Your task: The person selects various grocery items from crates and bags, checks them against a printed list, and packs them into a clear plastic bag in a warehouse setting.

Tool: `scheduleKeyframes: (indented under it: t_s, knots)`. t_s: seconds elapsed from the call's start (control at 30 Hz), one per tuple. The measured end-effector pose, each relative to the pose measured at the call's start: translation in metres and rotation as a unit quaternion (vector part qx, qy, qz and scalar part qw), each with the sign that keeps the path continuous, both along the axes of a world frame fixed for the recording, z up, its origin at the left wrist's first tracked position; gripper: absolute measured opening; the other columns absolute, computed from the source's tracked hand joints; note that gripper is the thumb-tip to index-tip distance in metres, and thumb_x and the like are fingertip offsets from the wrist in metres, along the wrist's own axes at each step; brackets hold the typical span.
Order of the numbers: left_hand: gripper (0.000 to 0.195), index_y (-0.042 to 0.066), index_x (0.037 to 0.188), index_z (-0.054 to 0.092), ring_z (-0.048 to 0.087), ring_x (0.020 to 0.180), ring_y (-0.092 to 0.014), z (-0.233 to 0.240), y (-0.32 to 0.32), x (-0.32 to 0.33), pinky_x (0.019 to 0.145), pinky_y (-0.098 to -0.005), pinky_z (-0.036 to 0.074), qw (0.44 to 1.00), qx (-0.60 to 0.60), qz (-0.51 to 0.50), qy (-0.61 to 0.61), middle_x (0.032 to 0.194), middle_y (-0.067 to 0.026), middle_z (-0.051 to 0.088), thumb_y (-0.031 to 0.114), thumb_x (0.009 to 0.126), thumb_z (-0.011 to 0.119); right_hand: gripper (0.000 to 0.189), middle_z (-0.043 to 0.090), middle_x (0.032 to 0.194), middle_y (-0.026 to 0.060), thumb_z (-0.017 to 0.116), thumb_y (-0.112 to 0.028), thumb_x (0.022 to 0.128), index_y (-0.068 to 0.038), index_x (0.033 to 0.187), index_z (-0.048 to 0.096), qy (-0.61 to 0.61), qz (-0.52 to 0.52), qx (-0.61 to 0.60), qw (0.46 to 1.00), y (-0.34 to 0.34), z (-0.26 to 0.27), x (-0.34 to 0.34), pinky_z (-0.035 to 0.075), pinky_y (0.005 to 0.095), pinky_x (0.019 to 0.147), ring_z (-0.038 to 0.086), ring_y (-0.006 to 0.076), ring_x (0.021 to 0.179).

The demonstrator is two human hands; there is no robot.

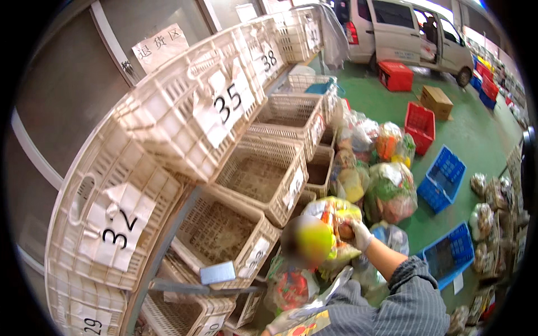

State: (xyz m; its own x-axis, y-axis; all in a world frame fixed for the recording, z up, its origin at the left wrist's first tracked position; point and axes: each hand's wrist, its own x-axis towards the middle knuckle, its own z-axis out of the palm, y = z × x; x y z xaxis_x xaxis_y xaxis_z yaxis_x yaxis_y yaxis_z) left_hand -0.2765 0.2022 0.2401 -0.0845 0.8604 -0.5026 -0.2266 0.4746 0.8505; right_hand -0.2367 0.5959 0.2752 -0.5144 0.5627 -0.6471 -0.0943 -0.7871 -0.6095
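Note:
My right hand (pixel 361 236), in a white glove, reaches out from a striped sleeve and grips the right side of a filled yellowish plastic bag (pixel 342 252). Red and orange packs and a round brownish item show at this bag's top. A blurred patch hides its left side. Low in the view, my left hand (pixel 280 322), also gloved, is partly cut off beside clear, shiny plastic (pixel 332 290) and a yellow piece with red print (pixel 309 325); its fingers are unclear. A clear bag with red contents (pixel 292 290) lies just beyond it, and a large bag of greens (pixel 391 191) stands farther ahead.
Numbered whitish plastic crates (pixel 185 122) fill a metal-framed rack (pixel 168 248) on the left; a light-blue box (pixel 217 273) rests at one crate's edge. Blue crates (pixel 443 178), a red crate (pixel 420 128) and a cardboard box (pixel 437 102) stand right. A van (pixel 397 31) is behind.

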Motion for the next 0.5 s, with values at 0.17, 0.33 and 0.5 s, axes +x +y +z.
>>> scheduleKeyframes:
  t_s: [0.17,0.33,0.5]
  knots:
    - [0.048,0.003,0.128,0.047,0.055,0.106,-0.017,0.027,0.107,-0.028,0.091,-0.0322,0.045,0.965,-0.042,0.257,0.025,0.117,-0.0072,0.058,0.030,0.090,0.057,0.032,0.046,0.066,0.0015,0.055,-0.043,0.087,-0.013,0.077,0.053,0.394,0.159,0.308,0.851,0.322,0.049,-0.146,0.036,0.0286,0.051,0.042,0.0163,0.056]
    - [0.048,0.003,0.128,0.048,0.056,0.105,-0.018,0.063,0.148,-0.031,0.090,-0.0328,0.046,0.881,-0.041,0.471,0.035,0.117,-0.0072,0.058,0.033,0.091,0.054,0.067,0.059,0.108,0.0157,0.065,-0.047,0.078,0.001,0.122,0.047,-0.117,-0.048,0.432,0.893,0.389,0.149,-0.245,0.046,0.0370,0.081,0.058,0.0254,0.094]
    - [0.049,0.004,0.128,0.048,0.057,0.104,-0.020,0.080,0.156,-0.016,0.088,-0.0334,0.047,0.797,0.006,0.604,0.011,0.116,-0.0072,0.058,0.036,0.092,0.052,0.037,0.061,0.097,0.0065,0.065,-0.017,0.085,0.002,0.115,0.053,0.063,0.127,0.525,0.839,0.306,0.039,-0.231,0.045,0.0263,0.078,0.054,0.0126,0.088]
